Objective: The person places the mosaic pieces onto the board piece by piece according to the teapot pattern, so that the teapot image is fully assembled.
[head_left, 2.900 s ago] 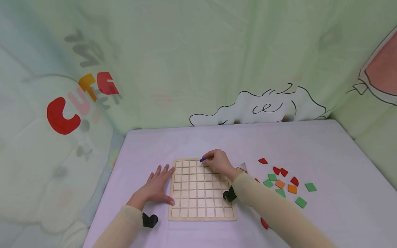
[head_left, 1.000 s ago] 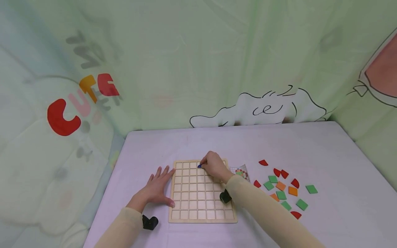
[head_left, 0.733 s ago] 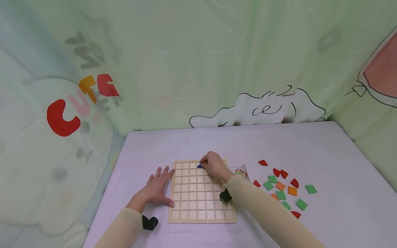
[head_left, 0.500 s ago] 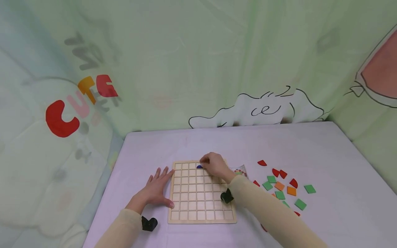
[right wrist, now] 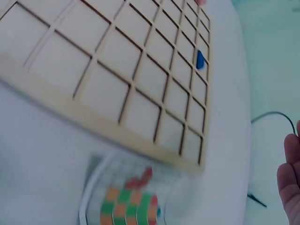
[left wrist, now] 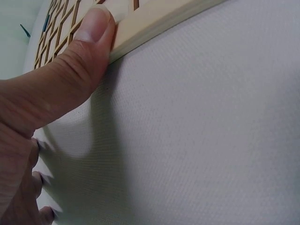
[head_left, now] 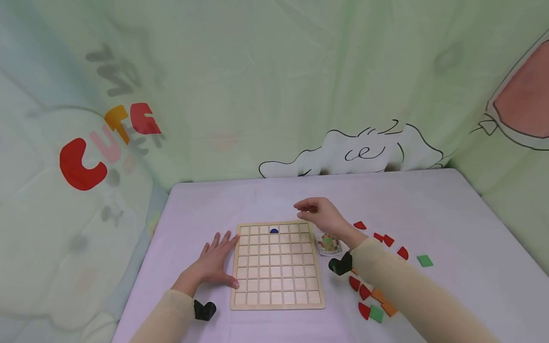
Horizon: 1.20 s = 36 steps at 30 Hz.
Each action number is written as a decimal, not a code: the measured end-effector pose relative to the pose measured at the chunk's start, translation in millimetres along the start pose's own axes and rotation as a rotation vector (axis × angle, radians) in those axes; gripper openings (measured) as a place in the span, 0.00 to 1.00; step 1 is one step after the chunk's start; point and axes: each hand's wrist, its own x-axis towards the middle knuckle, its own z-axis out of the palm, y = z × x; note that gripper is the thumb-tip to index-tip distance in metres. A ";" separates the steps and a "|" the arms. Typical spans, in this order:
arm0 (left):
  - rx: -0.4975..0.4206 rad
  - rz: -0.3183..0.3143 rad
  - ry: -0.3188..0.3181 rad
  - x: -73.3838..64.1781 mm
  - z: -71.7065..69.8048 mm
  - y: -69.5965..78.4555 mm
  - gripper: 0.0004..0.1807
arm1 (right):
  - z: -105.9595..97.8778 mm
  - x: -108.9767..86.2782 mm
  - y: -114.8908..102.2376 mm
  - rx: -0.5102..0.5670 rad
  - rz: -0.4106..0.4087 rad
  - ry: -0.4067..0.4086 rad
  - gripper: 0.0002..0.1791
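A wooden grid board (head_left: pixel 278 307) lies on the table in front of me. One small blue half-round tile (head_left: pixel 274 231) sits in a cell of its far row; the right wrist view shows the same blue tile (right wrist: pixel 200 60) within the grid. My left hand (head_left: pixel 211 265) rests along the board's left edge with fingers spread, its thumb (left wrist: pixel 93 30) on the wooden rim in the left wrist view. Above the board's far right corner my right hand (head_left: pixel 323 216) is raised off the board, fingers loosely bent with nothing visible between them.
A printed pattern card (head_left: pixel 329 244) lies against the board's right side. Further right are scattered red quarter-round tiles (head_left: pixel 403 253), green tiles (head_left: pixel 425 260) and orange tiles (head_left: pixel 389 307), partly hidden by the right sleeve (head_left: pixel 399 281). A curtain (head_left: pixel 206 119) hangs behind the table.
My right hand has let go of the blue tile, leaving it in the far row, and has moved up and to the right. The left hand has stayed at the board's edge.
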 end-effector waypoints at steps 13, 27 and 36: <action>0.002 0.016 0.006 -2.9 -3.2 -2.7 0.72 | -74.3 -25.5 50.4 -0.073 0.036 0.079 0.21; 0.002 0.018 0.007 -2.5 -4.3 -0.7 0.72 | -89.8 -41.6 105.7 -0.221 0.192 0.039 0.22; 0.011 0.015 0.000 -1.8 -3.1 -0.5 0.71 | -86.4 -44.4 120.8 -0.281 0.206 0.025 0.23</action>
